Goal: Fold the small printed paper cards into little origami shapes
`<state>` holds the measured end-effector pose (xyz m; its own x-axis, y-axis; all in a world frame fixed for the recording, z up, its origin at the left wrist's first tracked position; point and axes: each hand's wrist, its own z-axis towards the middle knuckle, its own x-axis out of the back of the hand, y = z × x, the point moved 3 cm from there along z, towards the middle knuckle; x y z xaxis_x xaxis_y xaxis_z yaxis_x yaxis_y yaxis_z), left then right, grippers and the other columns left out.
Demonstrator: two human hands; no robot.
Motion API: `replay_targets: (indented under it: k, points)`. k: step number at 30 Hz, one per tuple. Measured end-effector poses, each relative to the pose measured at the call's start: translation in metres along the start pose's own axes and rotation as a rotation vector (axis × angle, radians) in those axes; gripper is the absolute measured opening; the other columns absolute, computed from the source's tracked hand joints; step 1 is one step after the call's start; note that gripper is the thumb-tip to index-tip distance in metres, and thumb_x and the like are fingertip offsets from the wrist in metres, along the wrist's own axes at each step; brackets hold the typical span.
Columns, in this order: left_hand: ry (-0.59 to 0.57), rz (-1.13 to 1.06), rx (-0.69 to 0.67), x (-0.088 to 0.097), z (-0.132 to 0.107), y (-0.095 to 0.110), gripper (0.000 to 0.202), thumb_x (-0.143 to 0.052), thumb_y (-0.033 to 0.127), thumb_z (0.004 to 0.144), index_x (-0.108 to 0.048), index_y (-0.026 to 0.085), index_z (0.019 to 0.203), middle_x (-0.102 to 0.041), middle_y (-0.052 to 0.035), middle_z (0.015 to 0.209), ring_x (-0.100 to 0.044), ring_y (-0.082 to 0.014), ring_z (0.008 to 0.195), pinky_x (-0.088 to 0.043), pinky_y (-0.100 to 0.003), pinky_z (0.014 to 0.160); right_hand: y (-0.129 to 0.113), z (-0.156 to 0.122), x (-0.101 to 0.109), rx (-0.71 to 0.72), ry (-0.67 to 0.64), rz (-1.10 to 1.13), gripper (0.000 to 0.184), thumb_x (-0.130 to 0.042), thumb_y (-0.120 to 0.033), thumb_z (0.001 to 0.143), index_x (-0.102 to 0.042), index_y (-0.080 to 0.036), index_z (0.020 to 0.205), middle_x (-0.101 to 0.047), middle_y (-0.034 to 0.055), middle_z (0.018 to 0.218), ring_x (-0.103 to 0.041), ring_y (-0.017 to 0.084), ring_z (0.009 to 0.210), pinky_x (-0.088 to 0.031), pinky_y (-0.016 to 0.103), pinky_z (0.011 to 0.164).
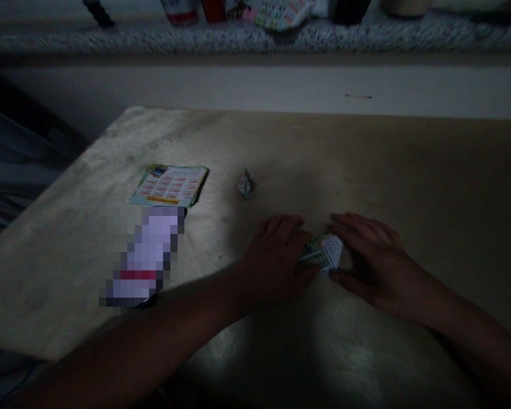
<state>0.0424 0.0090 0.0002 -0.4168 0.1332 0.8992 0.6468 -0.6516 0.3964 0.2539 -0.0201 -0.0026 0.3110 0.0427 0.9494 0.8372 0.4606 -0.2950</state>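
A small folded paper (322,253), green with a white printed flap at its right end, lies on the table between my hands. My left hand (276,258) is closed over its left part, thumb along the near edge and fingers on the far side. From the right, my right hand (370,255) curves around the pointed end. Its thumb touches the near corner and its fingertips reach the far edge. The left portion of the paper is hidden under my left fingers.
A stack of printed calendar sheets (170,184) lies to the left, with a phone (147,255), its screen pixelated, just nearer. A small crumpled or folded paper piece (247,183) sits beyond my left hand. Behind the table (298,142), a speckled stone ledge (238,42) holds several items.
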Motion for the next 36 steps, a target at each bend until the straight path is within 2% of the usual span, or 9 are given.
replay_targets:
  k: [7, 11, 17, 21, 25, 30, 33, 35, 36]
  points:
    - [0.004, -0.053, 0.013, -0.002, 0.001, -0.001, 0.051, -0.066, 0.045, 0.085, -0.059, 0.015, 0.126, -0.051, -0.0159, 0.14, -0.045, -0.0313, 0.13, -0.034, -0.05, 0.111, 0.004, 0.003, 0.001, -0.059, 0.076, 0.067, 0.068, -0.075, -0.048, 0.076, -0.05, -0.022, 0.133, -0.054, 0.0153, 0.144, -0.049, 0.037, 0.134, -0.039, 0.057, 0.108]
    - [-0.019, -0.081, 0.001, -0.001, 0.002, -0.001, 0.051, -0.066, 0.044, 0.085, -0.059, 0.016, 0.127, -0.049, -0.0156, 0.143, -0.043, -0.0312, 0.133, -0.033, -0.05, 0.112, 0.002, 0.007, 0.005, -0.022, 0.104, 0.15, 0.054, -0.078, -0.042, 0.075, -0.056, -0.026, 0.122, -0.06, 0.0107, 0.134, -0.054, 0.034, 0.129, -0.041, 0.055, 0.106]
    - [-0.024, -0.165, 0.005, 0.0, 0.003, -0.004, 0.043, -0.068, 0.041, 0.084, -0.062, 0.019, 0.12, -0.052, -0.0121, 0.141, -0.045, -0.0285, 0.134, -0.033, -0.047, 0.112, -0.004, 0.008, 0.006, -0.029, 0.11, 0.344, 0.054, -0.081, -0.029, 0.074, -0.056, -0.026, 0.122, -0.061, 0.0089, 0.126, -0.061, 0.028, 0.117, -0.051, 0.047, 0.099]
    - [0.018, -0.271, 0.028, 0.001, 0.005, -0.003, 0.038, -0.071, 0.033, 0.08, -0.059, 0.018, 0.113, -0.063, -0.0103, 0.123, -0.056, -0.0268, 0.119, -0.039, -0.046, 0.108, -0.01, 0.006, 0.006, -0.011, 0.162, 0.45, 0.048, -0.074, -0.02, 0.079, -0.057, -0.026, 0.123, -0.054, 0.0103, 0.131, -0.063, 0.026, 0.114, -0.058, 0.038, 0.088]
    - [-0.022, -0.471, 0.098, 0.001, 0.006, 0.001, 0.04, -0.071, 0.023, 0.078, -0.056, 0.019, 0.115, -0.069, -0.0065, 0.105, -0.065, -0.0224, 0.098, -0.049, -0.04, 0.094, -0.015, 0.006, 0.004, -0.017, 0.194, 0.553, 0.043, -0.066, -0.014, 0.086, -0.058, -0.028, 0.125, -0.053, 0.011, 0.135, -0.067, 0.023, 0.107, -0.06, 0.033, 0.077]
    - [-0.008, -0.834, 0.217, -0.002, 0.008, -0.002, 0.042, -0.07, 0.018, 0.08, -0.058, 0.02, 0.12, -0.073, -0.0038, 0.1, -0.07, -0.0178, 0.089, -0.054, -0.03, 0.079, -0.017, 0.006, 0.002, -0.102, 0.293, 0.689, 0.055, -0.072, -0.018, 0.084, -0.051, -0.026, 0.134, -0.071, 0.0051, 0.099, -0.072, 0.021, 0.089, -0.061, 0.035, 0.077]
    - [0.056, -1.01, 0.286, -0.003, 0.009, -0.007, 0.036, -0.074, 0.02, 0.078, -0.063, 0.019, 0.112, -0.074, -0.0045, 0.1, -0.07, -0.0171, 0.088, -0.054, -0.027, 0.076, -0.017, 0.008, 0.004, -0.117, 0.293, 0.67, 0.027, -0.073, -0.02, 0.084, -0.066, -0.025, 0.11, -0.074, 0.001, 0.084, -0.071, 0.016, 0.071, -0.06, 0.029, 0.065]
    - [0.074, -1.021, 0.315, -0.002, 0.01, -0.009, 0.034, -0.076, 0.023, 0.077, -0.066, 0.018, 0.109, -0.074, -0.0044, 0.098, -0.069, -0.0168, 0.085, -0.054, -0.026, 0.073, -0.018, 0.01, 0.006, -0.114, 0.267, 0.664, 0.005, -0.071, -0.021, 0.084, -0.069, -0.024, 0.088, -0.073, 0.0005, 0.076, -0.068, 0.015, 0.063, -0.056, 0.026, 0.057]
    - [0.078, -0.995, 0.327, -0.002, 0.009, -0.009, 0.031, -0.076, 0.025, 0.077, -0.068, 0.018, 0.105, -0.074, -0.0038, 0.094, -0.068, -0.0164, 0.082, -0.053, -0.026, 0.071, -0.019, 0.011, 0.006, -0.119, 0.258, 0.679, 0.003, -0.071, -0.021, 0.084, -0.069, -0.023, 0.083, -0.073, 0.0008, 0.074, -0.067, 0.015, 0.061, -0.055, 0.026, 0.055]
